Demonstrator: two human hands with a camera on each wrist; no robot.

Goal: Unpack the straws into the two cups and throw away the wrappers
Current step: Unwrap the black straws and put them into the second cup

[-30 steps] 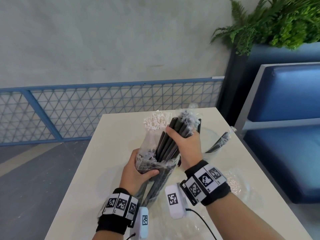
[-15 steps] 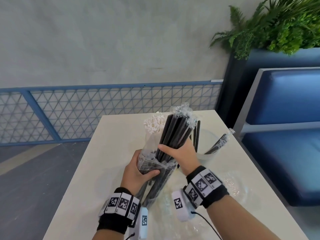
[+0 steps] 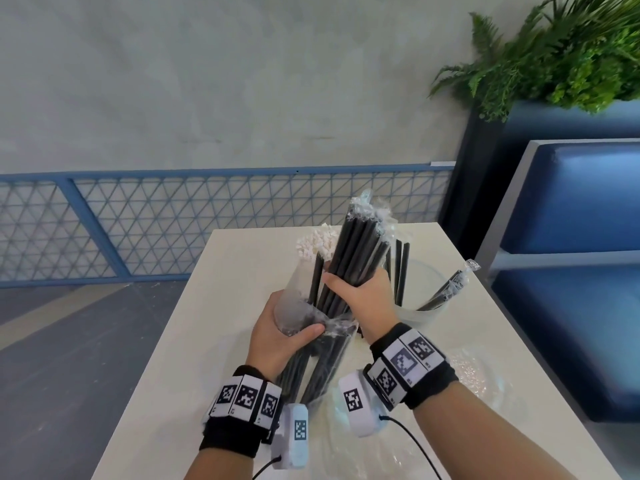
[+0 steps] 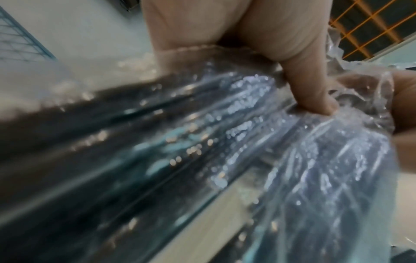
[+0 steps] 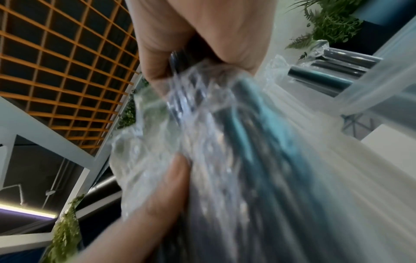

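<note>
My right hand (image 3: 360, 299) grips a thick bundle of black straws (image 3: 356, 251), lifted steeply above the white table (image 3: 194, 341). My left hand (image 3: 280, 337) grips the clear plastic wrapper (image 3: 332, 327) bunched around the bundle's lower part. In the left wrist view the thumb (image 4: 313, 92) presses into the crinkled wrapper (image 4: 315, 178). The right wrist view has blurred straws (image 5: 258, 142) running from my fist. Behind stands a clear cup with white straws (image 3: 317, 244), and to the right a clear cup (image 3: 426, 289) holding black straws (image 3: 401, 275).
A further wrapped straw pack (image 3: 446, 287) leans in the right cup. Loose clear plastic (image 3: 474, 379) lies on the table at front right. A blue bench (image 3: 571, 271) stands on the right, a plant (image 3: 554, 53) behind it, a blue mesh fence (image 3: 173, 223) beyond.
My right hand has pulled the black straw bundle upward and further out of the wrapper. The left hand has stayed low, holding the wrapper.
</note>
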